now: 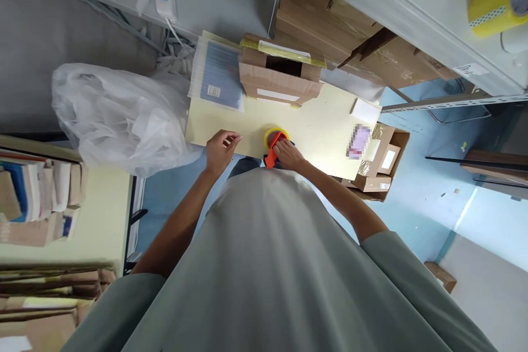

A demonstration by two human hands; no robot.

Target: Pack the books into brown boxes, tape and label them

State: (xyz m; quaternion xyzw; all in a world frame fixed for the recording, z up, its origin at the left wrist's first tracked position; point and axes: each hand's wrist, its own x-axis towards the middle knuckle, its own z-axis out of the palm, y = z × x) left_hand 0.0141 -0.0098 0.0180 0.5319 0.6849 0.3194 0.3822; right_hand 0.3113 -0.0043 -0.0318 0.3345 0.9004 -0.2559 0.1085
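The tape dispenser (270, 159) looks like smooth plastic, the carton (280, 83) matt cardboard, the tabletop (317, 126) smooth and faintly glossy, the bag (127, 121) thin, crinkled plastic, the shirt (268, 253) matt cloth, and the shelf (412, 16) smooth painted metal.

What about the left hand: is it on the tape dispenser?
No, the left hand is apart from the dispenser, which the right hand holds.

I am noting a loose grey-green shirt (268, 264), its plain front falling into soft lengthwise folds. Short sleeves (119, 308) of matching cloth are leaving forearms (181, 220), left hand (220, 152) and right hand (291, 155) bare. Dark trousers (246, 165) are peeking out past the shirt front.
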